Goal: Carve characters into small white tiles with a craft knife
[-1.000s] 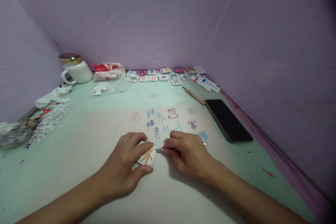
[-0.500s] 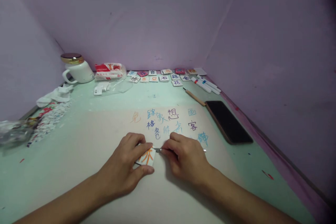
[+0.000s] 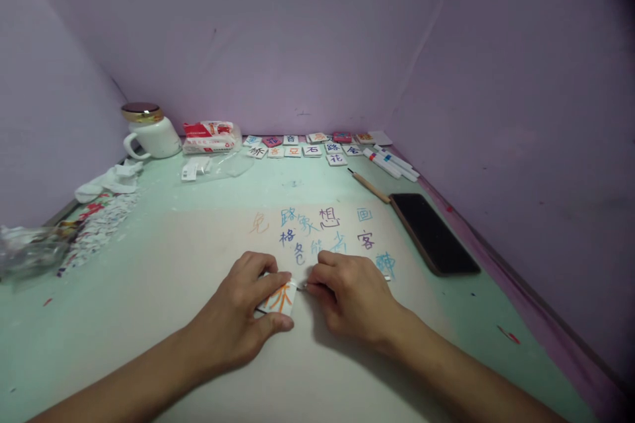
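Pale green table [image 3: 163, 188]: white tile [image 3: 283, 299] between both hands [image 3: 251, 307].

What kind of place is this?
Probably a small craft corner: a tabletop hemmed in by purple walls, with marker pens, small character tiles and a heap of paper-like scraps.

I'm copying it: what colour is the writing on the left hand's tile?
Orange writing on a white tile; the head view shows it best.
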`<state>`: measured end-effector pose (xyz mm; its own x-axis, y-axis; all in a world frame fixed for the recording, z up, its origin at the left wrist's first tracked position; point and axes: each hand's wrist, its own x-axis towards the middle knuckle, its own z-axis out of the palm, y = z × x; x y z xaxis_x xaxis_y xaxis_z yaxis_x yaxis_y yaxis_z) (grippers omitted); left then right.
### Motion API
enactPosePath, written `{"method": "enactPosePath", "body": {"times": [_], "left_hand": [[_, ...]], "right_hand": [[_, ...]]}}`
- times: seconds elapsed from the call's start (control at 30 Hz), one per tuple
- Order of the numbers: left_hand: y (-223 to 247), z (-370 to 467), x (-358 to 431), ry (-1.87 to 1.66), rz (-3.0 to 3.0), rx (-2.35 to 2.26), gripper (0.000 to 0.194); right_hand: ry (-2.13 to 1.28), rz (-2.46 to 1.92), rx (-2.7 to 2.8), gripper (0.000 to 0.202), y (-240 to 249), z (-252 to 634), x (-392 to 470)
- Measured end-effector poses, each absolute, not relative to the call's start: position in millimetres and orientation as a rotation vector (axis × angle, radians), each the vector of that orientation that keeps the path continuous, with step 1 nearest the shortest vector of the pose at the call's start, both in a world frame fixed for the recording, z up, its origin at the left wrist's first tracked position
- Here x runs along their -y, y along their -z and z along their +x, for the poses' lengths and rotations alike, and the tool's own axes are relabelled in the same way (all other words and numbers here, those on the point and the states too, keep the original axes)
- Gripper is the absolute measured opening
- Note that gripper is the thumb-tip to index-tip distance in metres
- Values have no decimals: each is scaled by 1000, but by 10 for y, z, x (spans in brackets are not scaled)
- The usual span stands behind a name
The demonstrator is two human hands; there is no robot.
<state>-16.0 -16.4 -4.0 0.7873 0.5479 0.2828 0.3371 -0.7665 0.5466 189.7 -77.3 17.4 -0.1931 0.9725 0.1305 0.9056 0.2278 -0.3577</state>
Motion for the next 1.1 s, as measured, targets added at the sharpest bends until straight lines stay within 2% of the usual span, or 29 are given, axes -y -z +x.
{"method": "enactPosePath", "body": {"times": [0.33,0.7,1.1], "left_hand": [[33,-152,165,-602,2495,-653,37],[12,-156,170,-574,2486,-656,38],[-27,-154,165,-510,2460,-677,42]], "right_hand": [[-399,-1752,2006,13,-97,1856,846],[-258,-1710,2034,15,-76,1907,832],[-345,-1760,2004,15,-92,1920,877]]}}
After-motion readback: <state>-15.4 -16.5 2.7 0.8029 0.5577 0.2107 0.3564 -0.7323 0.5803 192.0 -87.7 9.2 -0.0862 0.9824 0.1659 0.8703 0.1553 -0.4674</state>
